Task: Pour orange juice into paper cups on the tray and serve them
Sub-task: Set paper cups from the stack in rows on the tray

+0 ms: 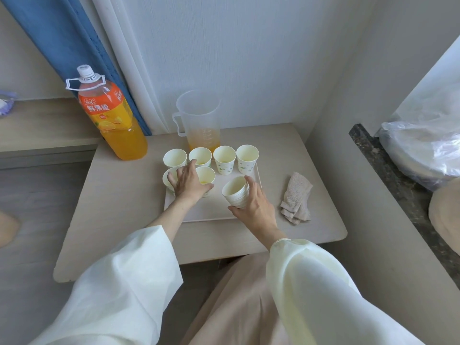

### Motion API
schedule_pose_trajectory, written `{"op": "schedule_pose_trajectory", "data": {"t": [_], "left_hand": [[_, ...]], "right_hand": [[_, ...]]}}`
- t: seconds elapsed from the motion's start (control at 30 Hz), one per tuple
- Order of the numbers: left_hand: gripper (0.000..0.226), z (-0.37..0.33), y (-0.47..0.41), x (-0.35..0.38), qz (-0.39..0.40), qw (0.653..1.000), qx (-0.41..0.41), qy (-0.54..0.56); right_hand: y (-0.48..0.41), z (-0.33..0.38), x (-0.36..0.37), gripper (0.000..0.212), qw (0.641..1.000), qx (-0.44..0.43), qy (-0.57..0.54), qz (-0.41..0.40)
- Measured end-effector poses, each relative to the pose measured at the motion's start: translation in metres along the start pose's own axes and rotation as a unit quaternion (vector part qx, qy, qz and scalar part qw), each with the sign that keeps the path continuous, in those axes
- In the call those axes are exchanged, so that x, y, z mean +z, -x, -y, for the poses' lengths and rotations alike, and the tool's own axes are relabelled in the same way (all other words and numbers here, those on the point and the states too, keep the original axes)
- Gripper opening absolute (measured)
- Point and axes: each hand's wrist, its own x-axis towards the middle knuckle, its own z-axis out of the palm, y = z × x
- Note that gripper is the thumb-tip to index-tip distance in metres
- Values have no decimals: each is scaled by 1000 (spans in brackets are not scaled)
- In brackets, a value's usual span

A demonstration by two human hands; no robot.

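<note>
Paper front cups (208, 173) under my spread left hand (188, 181) could tip and spill onto the tray (206, 211) if nudged, while my right hand (256, 210) grips the tilted stack (235, 192).

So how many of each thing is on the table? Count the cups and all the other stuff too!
Single paper cups: 6
Stack of cups, held in the right hand: 1
Juice bottle: 1
Pitcher: 1
Tray: 1
Cloth: 1
Total: 11
</note>
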Motion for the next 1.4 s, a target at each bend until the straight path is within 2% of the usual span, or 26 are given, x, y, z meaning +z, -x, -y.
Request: {"op": "schedule_pose_trajectory", "data": {"t": [0.5,0.63,0.73,0.8,0.93,1.0,1.03,1.1,1.13,1.27,1.4], "left_hand": [[87,5,-6,4,-4,1000,-5,7],[93,9,-6,5,6,1000,8,23],[96,12,-5,1,0,1000,9,23],[90,12,-1,-3,-12,1000,16,23],[60,-2,16,-10,-26,995,51,78],[55,-13,31,-13,28,983,74,166],[57,-20,39,-16,83,968,77,222],[72,-32,56,-21,198,933,67,292],[80,-37,62,-21,232,922,62,304],[91,-44,76,-20,246,909,32,336],[87,-44,83,-24,286,896,11,340]], "right_hand": [[-1,1,-1,92,1000,-11,-1,-2],[-1,0,0,94,1000,-2,-15,-8],[0,-1,0,87,1000,-1,-11,-17],[2,-1,-1,80,1000,0,-5,-23],[9,2,-4,75,1000,2,21,-21],[16,5,-5,78,999,-2,43,-15],[19,6,-5,79,998,-7,55,-11],[24,8,-6,79,997,-14,75,-8],[27,8,-7,78,996,-18,84,-9],[37,8,-12,71,995,-32,95,-19],[46,6,-18,69,993,-40,106,-16]]}}
